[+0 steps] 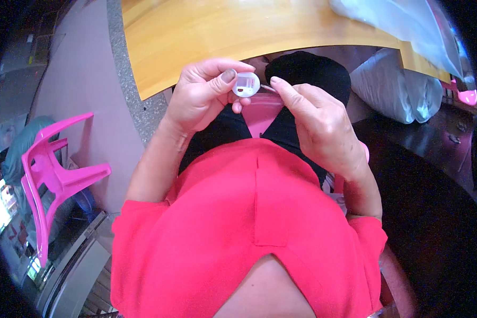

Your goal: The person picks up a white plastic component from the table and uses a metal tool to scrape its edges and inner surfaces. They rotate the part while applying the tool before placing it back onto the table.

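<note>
In front of my lap, my left hand point(204, 93) pinches a small round white plastic piece point(247, 85) between thumb and fingers. A pale rectangular window and a small dark reddish spot show on its face. Close by on the right, my right hand point(318, 114) is closed with thumb and forefinger together on a thin pale stick-like thing point(268, 88). Its tip points toward the round piece; whether the two touch I cannot tell. Most of the stick is hidden by the fingers.
A yellow wooden table point(222, 32) lies just beyond my hands, with clear plastic sheeting point(403, 26) on its right. A filled whitish plastic bag point(395, 87) sits below that side. At left stands a pink plastic chair point(63, 169) by a pale wall.
</note>
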Tool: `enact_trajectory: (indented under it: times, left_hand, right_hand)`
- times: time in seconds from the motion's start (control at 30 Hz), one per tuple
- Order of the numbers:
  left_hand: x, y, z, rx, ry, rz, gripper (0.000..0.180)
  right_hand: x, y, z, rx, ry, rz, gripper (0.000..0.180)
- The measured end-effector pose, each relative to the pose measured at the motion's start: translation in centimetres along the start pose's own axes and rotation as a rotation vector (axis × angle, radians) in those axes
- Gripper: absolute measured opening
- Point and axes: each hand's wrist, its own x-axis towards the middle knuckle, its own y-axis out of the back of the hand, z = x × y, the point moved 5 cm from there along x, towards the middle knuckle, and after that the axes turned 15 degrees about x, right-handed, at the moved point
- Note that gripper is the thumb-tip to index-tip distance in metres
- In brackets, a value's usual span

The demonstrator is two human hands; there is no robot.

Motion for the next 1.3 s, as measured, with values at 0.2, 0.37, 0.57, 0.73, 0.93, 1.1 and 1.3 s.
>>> enact_trajectory:
  times: [0.2,0.37,0.57,0.73,0.93,1.1,1.3]
  left_hand:
    - [-0.2,-0.1,0.2,0.014,-0.001,-0.006,0.028]
    - [-0.1,0.0,-0.1,0.069,0.012,-0.002,0.029]
    - [0.0,-0.4,-0.3,0.108,0.045,0.033,0.027]
    - [-0.1,-0.5,-0.4,0.131,0.051,0.068,0.023]
    - [0.3,0.4,0.0,-0.024,0.010,0.035,0.026]
    - [1.0,2.5,1.3,-0.014,-0.082,0.055,0.028]
    - [1.8,3.1,2.2,0.010,-0.158,0.084,0.024]
  right_hand:
    - [0.3,-0.5,-0.1,-0.028,-0.034,-0.075,0.052]
    - [0.4,-0.9,-1.2,-0.228,-0.077,-0.098,0.044]
    - [0.6,-2.4,-1.3,-0.384,-0.120,-0.169,0.032]
    - [1.0,-2.6,-1.2,-0.378,-0.180,-0.274,0.027]
    - [1.3,-1.1,-0.3,-0.199,-0.149,-0.192,0.025]
    - [0.6,-0.2,1.3,-0.080,-0.174,-0.015,0.026]
    - [-0.4,-1.6,3.4,0.031,-0.223,-0.066,0.023]
